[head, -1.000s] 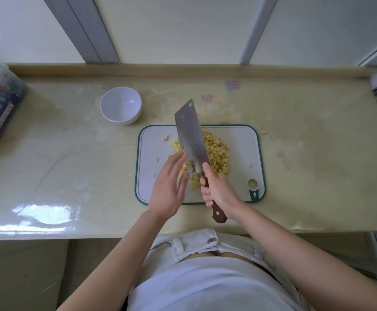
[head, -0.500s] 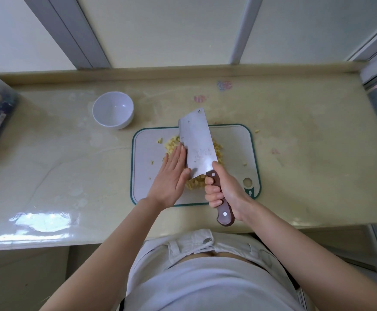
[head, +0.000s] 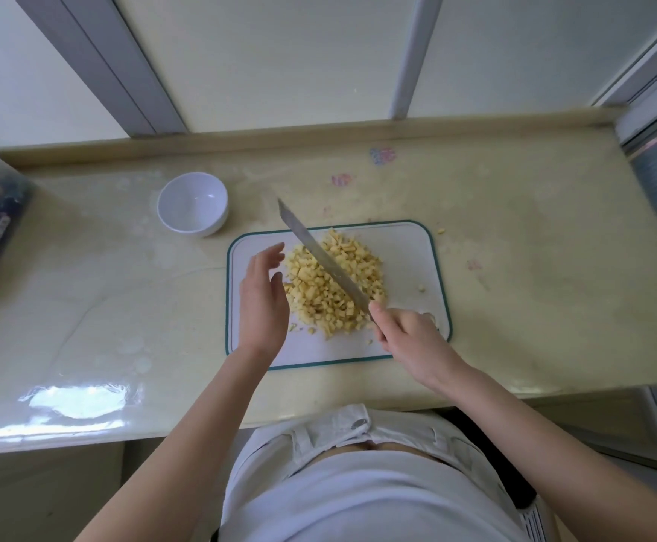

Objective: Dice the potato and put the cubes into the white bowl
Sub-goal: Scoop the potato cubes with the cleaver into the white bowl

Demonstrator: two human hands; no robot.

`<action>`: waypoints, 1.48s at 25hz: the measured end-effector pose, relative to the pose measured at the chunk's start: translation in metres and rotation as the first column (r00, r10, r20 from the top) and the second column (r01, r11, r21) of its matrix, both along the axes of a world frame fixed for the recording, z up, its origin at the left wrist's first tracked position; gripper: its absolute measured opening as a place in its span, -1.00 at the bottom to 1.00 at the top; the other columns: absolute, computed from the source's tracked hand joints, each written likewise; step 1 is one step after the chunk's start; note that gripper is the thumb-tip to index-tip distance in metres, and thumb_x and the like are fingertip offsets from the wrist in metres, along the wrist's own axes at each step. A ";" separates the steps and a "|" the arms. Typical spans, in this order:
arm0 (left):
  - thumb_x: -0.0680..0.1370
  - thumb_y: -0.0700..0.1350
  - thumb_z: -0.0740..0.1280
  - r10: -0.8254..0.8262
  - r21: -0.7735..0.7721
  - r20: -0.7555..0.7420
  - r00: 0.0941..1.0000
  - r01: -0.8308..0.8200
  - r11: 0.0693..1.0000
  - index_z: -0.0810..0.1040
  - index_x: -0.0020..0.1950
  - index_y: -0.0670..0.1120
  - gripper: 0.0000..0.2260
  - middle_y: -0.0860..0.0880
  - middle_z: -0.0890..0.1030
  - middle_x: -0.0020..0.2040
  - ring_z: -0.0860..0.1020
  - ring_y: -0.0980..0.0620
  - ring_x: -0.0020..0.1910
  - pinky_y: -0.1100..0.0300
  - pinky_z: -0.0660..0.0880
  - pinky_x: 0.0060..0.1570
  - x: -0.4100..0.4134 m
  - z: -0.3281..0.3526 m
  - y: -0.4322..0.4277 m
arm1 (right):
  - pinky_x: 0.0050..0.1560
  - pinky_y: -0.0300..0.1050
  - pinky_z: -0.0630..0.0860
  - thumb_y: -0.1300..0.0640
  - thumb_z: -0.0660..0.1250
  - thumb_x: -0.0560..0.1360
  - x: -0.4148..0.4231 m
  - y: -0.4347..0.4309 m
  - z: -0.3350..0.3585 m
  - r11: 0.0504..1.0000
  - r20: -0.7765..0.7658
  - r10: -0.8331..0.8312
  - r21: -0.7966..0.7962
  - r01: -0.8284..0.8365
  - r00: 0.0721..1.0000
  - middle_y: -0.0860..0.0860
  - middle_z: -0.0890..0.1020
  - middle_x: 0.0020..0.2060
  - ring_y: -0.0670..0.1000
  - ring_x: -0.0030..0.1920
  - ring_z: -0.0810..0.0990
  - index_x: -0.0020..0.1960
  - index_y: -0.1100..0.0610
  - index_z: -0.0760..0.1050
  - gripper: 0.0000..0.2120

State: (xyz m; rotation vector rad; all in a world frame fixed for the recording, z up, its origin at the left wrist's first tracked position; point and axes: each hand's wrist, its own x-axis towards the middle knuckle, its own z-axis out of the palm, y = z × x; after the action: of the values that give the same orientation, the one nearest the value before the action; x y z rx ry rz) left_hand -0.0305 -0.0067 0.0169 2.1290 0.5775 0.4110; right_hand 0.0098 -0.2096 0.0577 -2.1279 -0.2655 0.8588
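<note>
Right hand: nearest, over the near right corner of the board; its fingers are wrapped round the knife handle, which the hand hides.
Left hand: set on edge just beside the left flank of the pile, fingers straight and together, holding nothing.
Cutting board: flat on the desk, white with a green rim.
Potato cubes: already diced, heaped mid-board between the two hands; none in the bowl.
Knife: seen along its thin edge, slanting across the pile with its tip past the far left rim; whether it touches the cubes cannot be told.
White bowl: empty, on the desk beyond the board's far left corner, well apart from the pile.
Stray cube: off the board, past its far right corner.
Risk, spill: the pile is loose, so a scoop between blade and palm would likely shed cubes over the gap to the bowl.
Risk, cut: the left palm faces the blade closely; a quick sweep could nick it.
Risk, overflow: the bowl looks small for the heap.
</note>
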 end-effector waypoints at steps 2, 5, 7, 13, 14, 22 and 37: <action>0.59 -0.34 0.12 0.050 0.010 0.064 0.997 -0.051 0.999 0.48 0.20 -0.15 -0.74 0.00 0.49 0.08 0.48 0.14 0.05 0.47 0.36 0.03 0.001 0.008 0.004 | -0.35 -0.12 0.29 -0.30 -0.01 0.52 0.002 -0.006 -0.002 0.991 0.171 0.103 -0.102 -0.086 0.980 -0.10 0.39 -0.49 -0.06 -0.45 0.36 -0.32 0.08 0.35 -0.49; 0.59 -0.33 0.09 0.111 -0.033 0.067 0.992 -0.109 0.993 0.49 0.07 -0.10 -0.76 0.01 0.51 -0.01 0.50 0.11 -0.02 0.26 0.42 -0.03 -0.001 0.011 0.010 | -0.45 -0.23 0.16 -0.38 -0.08 0.42 0.005 -0.012 -0.006 0.944 0.393 0.272 -0.288 -0.163 0.878 -0.07 0.37 -0.50 -0.04 -0.46 0.36 -0.26 0.12 0.34 -0.42; 0.57 -0.35 0.08 0.183 -0.048 0.104 0.978 -0.178 0.983 0.43 0.04 -0.10 -0.79 -0.03 0.48 -0.03 0.46 0.06 -0.05 0.23 0.38 -0.06 -0.003 0.012 0.011 | -0.48 -0.25 0.10 -0.38 -0.06 0.43 0.008 -0.014 -0.008 0.918 0.469 0.338 -0.358 -0.174 0.816 -0.09 0.31 -0.53 -0.02 -0.47 0.32 -0.28 0.10 0.28 -0.46; 0.56 -0.20 0.12 -0.161 0.212 0.184 0.970 0.121 0.970 0.48 0.14 -0.18 -0.78 -0.02 0.43 0.11 0.42 -0.02 0.12 0.18 0.34 0.14 0.000 0.026 -0.006 | -0.53 -0.29 -0.07 -0.31 0.39 0.35 0.015 -0.015 -0.016 0.871 0.622 0.444 -0.469 -0.146 0.645 -0.12 0.28 -0.56 -0.03 -0.56 0.28 -0.38 0.02 0.26 -0.51; 0.59 -0.15 0.11 -0.345 0.278 0.095 0.934 0.308 0.910 0.48 0.24 -0.15 -0.71 -0.04 0.44 0.23 0.37 -0.02 0.27 0.14 0.28 0.28 0.004 0.025 -0.011 | -0.54 -0.25 0.00 -0.32 0.37 0.36 0.016 -0.016 -0.018 0.860 0.622 0.469 -0.485 -0.162 0.627 -0.09 0.37 -0.54 0.00 -0.52 0.38 -0.37 0.03 0.34 -0.54; 0.61 0.17 -0.29 -0.722 0.480 -0.409 0.558 0.804 0.350 -0.02 0.53 -0.12 -0.42 -0.04 0.00 0.53 -0.10 0.01 0.52 0.11 -0.26 0.47 0.019 -0.012 -0.042 | -0.51 -0.30 0.03 -0.28 0.49 0.25 0.009 -0.015 -0.024 0.829 0.639 0.503 -0.547 -0.117 0.582 -0.05 0.51 -0.58 0.01 -0.55 0.53 -0.42 0.02 0.47 -0.60; 0.37 0.25 -0.65 -0.358 0.488 -0.654 0.667 0.733 0.473 -0.29 0.48 -0.14 -0.22 -0.08 -0.23 0.53 -0.29 -0.02 0.50 -0.04 -0.34 0.45 0.012 -0.027 -0.008 | -0.47 -0.40 -0.12 -0.24 0.56 0.15 0.002 -0.057 -0.031 0.857 0.691 0.403 -0.515 0.019 0.600 -0.07 0.40 -0.62 -0.01 -0.63 0.42 -0.44 0.07 0.42 -0.54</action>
State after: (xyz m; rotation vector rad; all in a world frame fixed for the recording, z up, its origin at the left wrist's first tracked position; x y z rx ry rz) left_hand -0.0187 -0.0145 -0.0101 3.0716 -0.1635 -0.3752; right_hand 0.0116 -0.2665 0.0270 -2.9047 -0.8376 -0.0045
